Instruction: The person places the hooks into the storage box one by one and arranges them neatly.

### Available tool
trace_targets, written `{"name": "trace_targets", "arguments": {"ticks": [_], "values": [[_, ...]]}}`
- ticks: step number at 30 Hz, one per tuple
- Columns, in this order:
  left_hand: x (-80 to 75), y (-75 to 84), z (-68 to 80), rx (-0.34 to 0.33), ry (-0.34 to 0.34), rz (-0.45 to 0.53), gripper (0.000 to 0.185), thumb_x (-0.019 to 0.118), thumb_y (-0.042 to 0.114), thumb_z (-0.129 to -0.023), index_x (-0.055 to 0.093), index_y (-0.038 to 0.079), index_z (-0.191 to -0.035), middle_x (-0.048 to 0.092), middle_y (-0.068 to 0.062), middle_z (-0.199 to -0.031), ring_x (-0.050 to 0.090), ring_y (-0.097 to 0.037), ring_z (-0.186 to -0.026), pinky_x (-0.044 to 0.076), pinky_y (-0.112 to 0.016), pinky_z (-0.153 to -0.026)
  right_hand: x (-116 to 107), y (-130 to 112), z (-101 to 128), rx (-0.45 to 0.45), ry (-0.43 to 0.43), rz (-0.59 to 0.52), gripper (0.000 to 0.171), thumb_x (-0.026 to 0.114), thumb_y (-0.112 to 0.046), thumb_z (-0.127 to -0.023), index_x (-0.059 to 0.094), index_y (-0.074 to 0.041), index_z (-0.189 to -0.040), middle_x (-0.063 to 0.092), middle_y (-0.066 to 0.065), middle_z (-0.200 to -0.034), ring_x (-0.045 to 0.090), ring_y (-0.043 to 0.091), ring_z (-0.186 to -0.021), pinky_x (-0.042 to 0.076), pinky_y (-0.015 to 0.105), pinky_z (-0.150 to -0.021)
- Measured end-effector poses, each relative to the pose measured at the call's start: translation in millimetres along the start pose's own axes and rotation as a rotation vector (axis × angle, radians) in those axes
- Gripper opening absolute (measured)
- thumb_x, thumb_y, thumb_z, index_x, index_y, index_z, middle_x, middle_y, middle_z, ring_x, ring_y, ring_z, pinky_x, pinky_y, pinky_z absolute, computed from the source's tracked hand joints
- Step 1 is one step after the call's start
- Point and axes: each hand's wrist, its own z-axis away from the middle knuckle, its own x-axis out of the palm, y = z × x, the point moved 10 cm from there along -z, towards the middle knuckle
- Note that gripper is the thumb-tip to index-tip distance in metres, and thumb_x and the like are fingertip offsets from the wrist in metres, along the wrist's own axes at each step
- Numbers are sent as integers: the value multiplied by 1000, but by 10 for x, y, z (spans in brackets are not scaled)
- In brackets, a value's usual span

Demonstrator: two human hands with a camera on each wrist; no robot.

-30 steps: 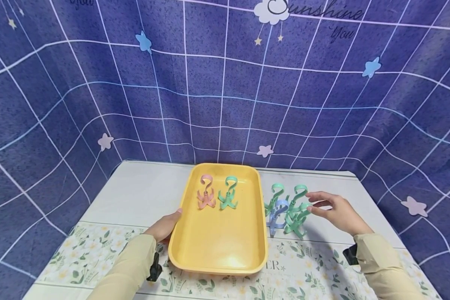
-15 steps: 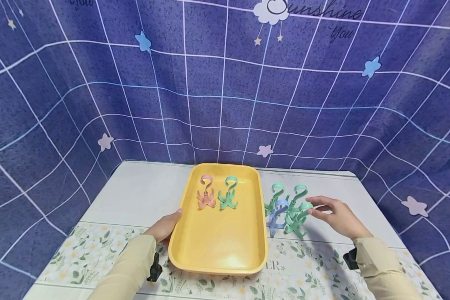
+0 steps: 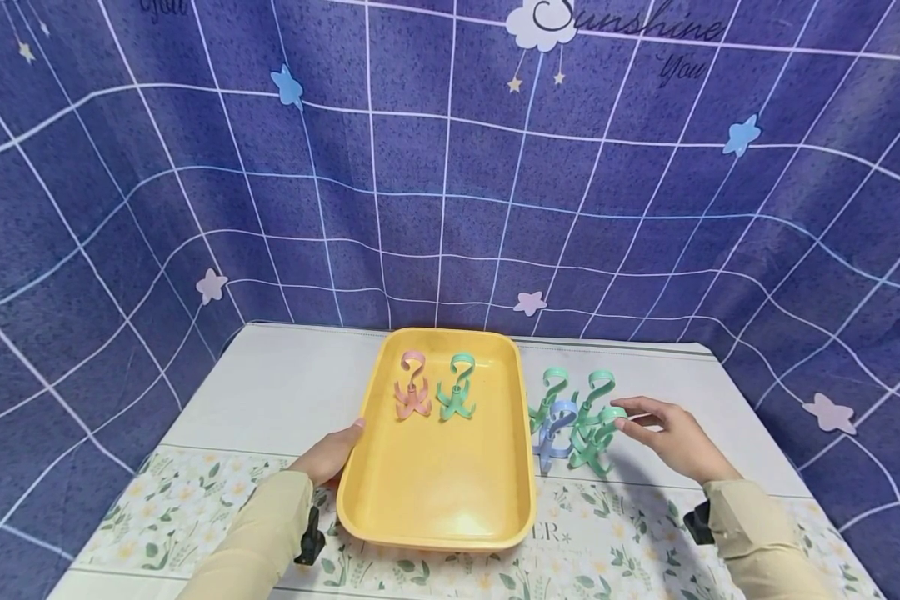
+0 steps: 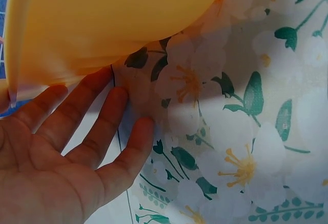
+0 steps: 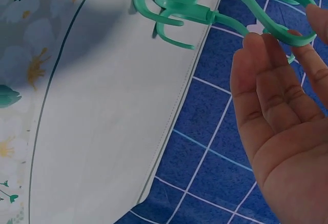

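My left hand [image 3: 327,452] grips the left wall of the yellow tray [image 3: 450,542], thumb at the rim; in the left wrist view its fingers [image 4: 105,116] reach below the tray's underside. My right hand [image 3: 675,437] pinches the curved top of the front green multi-claw hanging hook [image 3: 592,446] between thumb and forefinger. That hook's loop [image 5: 282,34] also shows in the right wrist view. Beside it stand a blue claw hook [image 3: 549,446] and two more green ones, partly overlapped. Inside the tray lie a pink claw hook [image 3: 413,398] and a green claw hook [image 3: 457,400].
The tray stands on a table cover [image 3: 270,375], plain white at the back and flower-printed in front. A dark blue curtain [image 3: 450,183] with grid lines and stars encloses the back and both sides. The hook cluster sits close against the tray's right wall.
My right hand has moved slightly lower, its thumb and forefinger closing on the front green claw hook's top. The left hand, the tray and the other hooks have stayed put.
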Motion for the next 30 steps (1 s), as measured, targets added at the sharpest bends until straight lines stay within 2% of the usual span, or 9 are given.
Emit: {"name": "trace_targets", "arguments": {"ticks": [13,23,30], "values": [[2,6,2,-12,5,-16,62,24,41,-113,50,-9,-140,70,-11,-99,70,-22,-85,57,-40,-77,5,45,4,-12,25,7,34,67,-29,-101,69,-7,-128,72,11,-118,69,27,-101,54,37,-79],[-6,-5,-7,-13,8,-25,63,24,42,-113,51,-8,-139,68,-10,-97,68,-20,-83,56,-40,-80,-10,30,6,-12,59,8,33,67,-28,-102,69,-7,-127,71,13,-119,68,34,-103,55,48,-82],[-3,-6,5,-13,5,-23,63,23,42,-113,50,-8,-141,69,-10,-97,69,-20,-83,56,-40,-78,-13,12,8,-12,72,7,30,69,-27,-100,71,-7,-123,73,12,-115,70,28,-96,55,40,-78]]}}
